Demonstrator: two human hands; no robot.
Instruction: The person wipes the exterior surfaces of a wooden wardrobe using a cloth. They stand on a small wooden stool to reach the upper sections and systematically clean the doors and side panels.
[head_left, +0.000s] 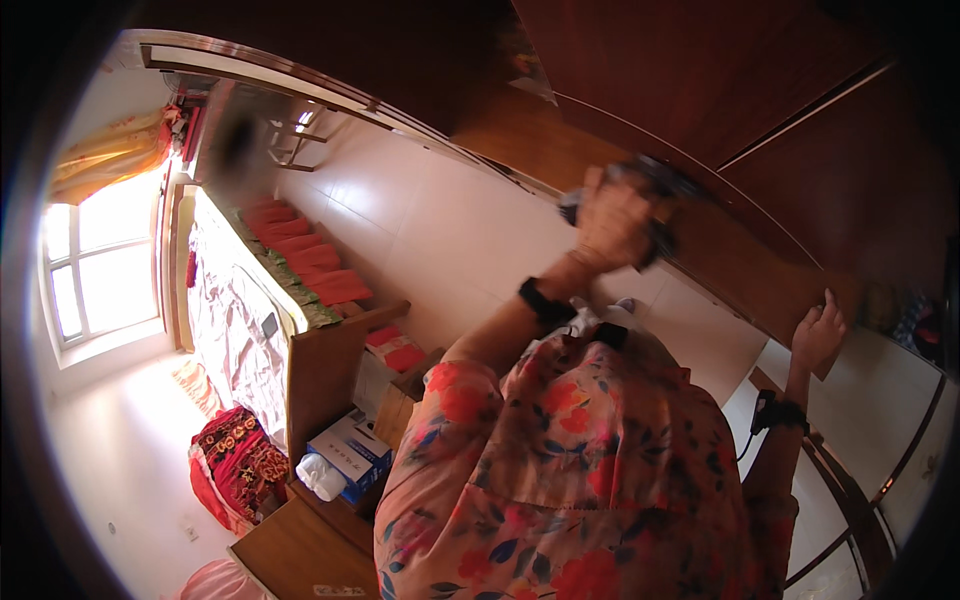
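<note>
My left hand (613, 221), blurred by motion, is closed around a dark object (656, 180). Dark parts stick out on both sides of the fingers, but the blur hides what it is. Beneath that hand runs a long brown wooden board (739, 244), which looks like a shelf or ledge of a dark reddish-brown cabinet (675, 82). Farther right, my right hand (817, 334) rests at the board's near edge, one finger stretched out and nothing visible in it. Both wrists wear black bands.
To the left stands a bed (240, 322) with a wooden end panel (322, 360). Near it are a blue and white box (349, 454), a white plastic roll (321, 476) and a red patterned bundle (240, 465). Pale floor tiles (427, 210) lie below the board.
</note>
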